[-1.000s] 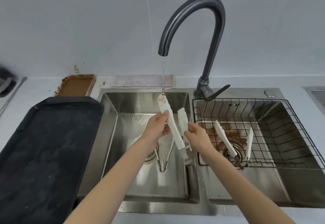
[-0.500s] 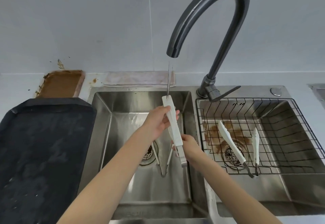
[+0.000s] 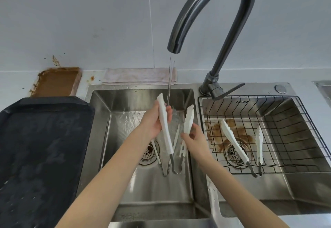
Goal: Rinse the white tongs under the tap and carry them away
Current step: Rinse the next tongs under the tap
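Counter (image 3: 304, 77) with a double sink; a black tray (image 3: 41, 147) at left is cut off by the frame edge. The tap (image 3: 211, 12) runs a thin stream into the left basin (image 3: 125, 183), its arch clipped at the top. The right basin's wire basket (image 3: 293, 131) holds a second pair of tongs (image 3: 232, 143). A third pair lies partly hidden under the hands. White tongs (image 3: 165, 131) are held spread over the left basin: left hand (image 3: 154, 122) grip closed round one arm, right hand (image 3: 195, 140) pinching the other.
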